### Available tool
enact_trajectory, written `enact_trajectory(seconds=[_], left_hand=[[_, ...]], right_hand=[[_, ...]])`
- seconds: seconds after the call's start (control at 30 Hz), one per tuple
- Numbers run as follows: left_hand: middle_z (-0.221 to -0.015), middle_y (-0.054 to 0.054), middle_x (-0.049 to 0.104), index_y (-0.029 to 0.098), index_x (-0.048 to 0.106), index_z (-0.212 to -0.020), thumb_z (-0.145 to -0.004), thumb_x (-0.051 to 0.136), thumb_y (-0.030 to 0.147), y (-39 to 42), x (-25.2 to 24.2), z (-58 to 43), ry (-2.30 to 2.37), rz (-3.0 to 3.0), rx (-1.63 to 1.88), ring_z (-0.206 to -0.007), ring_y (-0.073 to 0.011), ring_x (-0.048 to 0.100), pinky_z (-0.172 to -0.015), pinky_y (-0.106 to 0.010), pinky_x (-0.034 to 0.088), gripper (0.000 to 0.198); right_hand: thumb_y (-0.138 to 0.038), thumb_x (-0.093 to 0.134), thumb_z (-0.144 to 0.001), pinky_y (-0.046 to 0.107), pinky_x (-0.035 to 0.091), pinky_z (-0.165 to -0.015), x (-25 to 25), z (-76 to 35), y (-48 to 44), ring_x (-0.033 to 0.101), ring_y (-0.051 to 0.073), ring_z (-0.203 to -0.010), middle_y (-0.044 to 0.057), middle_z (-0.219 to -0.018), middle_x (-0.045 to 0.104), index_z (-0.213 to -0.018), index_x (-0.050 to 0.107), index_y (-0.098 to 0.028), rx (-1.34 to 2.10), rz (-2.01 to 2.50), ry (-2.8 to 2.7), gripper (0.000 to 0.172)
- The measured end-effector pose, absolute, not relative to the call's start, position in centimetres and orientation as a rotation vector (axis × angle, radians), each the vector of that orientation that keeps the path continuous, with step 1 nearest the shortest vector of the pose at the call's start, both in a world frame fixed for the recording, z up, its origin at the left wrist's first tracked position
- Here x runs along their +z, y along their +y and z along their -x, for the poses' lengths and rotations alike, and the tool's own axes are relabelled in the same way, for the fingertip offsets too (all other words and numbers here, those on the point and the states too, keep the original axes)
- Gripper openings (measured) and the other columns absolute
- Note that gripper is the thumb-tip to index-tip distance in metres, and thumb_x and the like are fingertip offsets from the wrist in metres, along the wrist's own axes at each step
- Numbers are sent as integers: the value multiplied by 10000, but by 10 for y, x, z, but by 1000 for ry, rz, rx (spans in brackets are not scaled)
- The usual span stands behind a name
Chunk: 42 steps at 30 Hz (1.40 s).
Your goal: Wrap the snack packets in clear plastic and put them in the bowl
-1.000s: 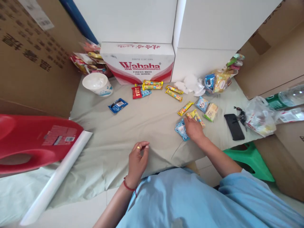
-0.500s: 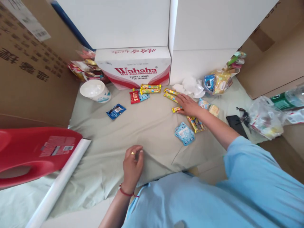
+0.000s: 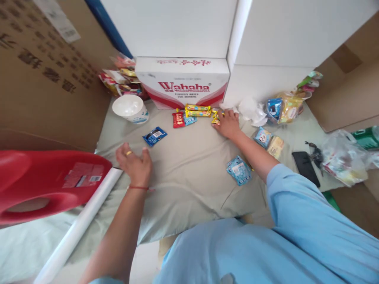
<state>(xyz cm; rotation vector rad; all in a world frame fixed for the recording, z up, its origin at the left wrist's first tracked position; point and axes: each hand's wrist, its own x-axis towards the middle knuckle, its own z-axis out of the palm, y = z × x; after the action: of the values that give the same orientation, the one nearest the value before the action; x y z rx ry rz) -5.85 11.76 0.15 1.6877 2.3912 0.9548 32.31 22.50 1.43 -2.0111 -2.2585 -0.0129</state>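
My right hand (image 3: 227, 123) is closed over yellow-wrapped snack sticks (image 3: 217, 120), its palm covering part of them. Just left of those fingers lie two more yellow snack sticks (image 3: 197, 110), beside a red packet (image 3: 178, 120) and a light blue packet (image 3: 190, 120). My left hand (image 3: 135, 163) hovers at the left with fingers apart and holds nothing. A dark blue packet (image 3: 154, 136) is nearest to it. Light blue packets (image 3: 239, 170) rest below my right forearm, which partly hides a yellow wrapper there.
A white paper bucket (image 3: 130, 108) and a Wahaha carton (image 3: 185, 85) stand at the back. To the left are a red jug (image 3: 50, 185) and a white roll (image 3: 79, 225). Bagged snacks (image 3: 284, 109), a black phone (image 3: 306, 169) and a plastic bag (image 3: 340, 157) lie right.
My right hand has slid leftward with the yellow snack sticks, closer to the other pair. The left hand has moved left and forward, and its fingers have spread. The view has shifted.
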Motion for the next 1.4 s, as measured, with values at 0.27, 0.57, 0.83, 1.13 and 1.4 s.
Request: enact_trajectory(seconds=[0.27,0.57,0.83,1.13,1.4], left_hand=[[-1665,-320,338,-26,371,-1559,-964,524,394,178,-18,-36,2121,-1735,631,-1599,-413,256,-1311,-578,175,744],[-1639,-264,404,32,444,-1513,-973,580,327,186,0,-32,2068,-1794,863,-1605,-363,247,-1318,-525,199,630],[-1523,-167,535,-10,530,-1364,-985,547,111,242,35,63,2219,-1918,903,-1570,-378,239,-1271,-649,103,397],[-1210,-131,725,138,691,-1048,-1007,552,142,193,41,43,1875,-2250,774,-1411,-293,531,-1187,-481,415,145],[-1340,-132,691,213,708,-1018,-1006,528,128,23,41,-19,1396,-2746,574,-1413,-296,543,-1175,-566,433,199]], right_hand=[[-500,443,-1039,613,323,-1060,12,-291,215,412,444,-1274,274,-1305,566,-1451,539,-78,-13,1993,-2167,598],[-424,402,-1048,433,460,-1015,14,-280,248,591,314,-1130,221,-1240,652,-1374,590,-76,314,1778,-2073,513],[-243,467,-955,397,515,-929,14,-294,258,649,250,-937,184,-1142,683,-1101,710,-118,393,1778,-1891,309],[-303,507,-1005,406,538,-903,65,-288,184,662,252,-974,113,-1027,710,-1009,712,-201,344,1288,-2000,230],[-102,581,-968,384,516,-1036,94,-203,120,652,253,-1183,171,-1260,690,-1209,685,-127,650,928,-2835,264]])
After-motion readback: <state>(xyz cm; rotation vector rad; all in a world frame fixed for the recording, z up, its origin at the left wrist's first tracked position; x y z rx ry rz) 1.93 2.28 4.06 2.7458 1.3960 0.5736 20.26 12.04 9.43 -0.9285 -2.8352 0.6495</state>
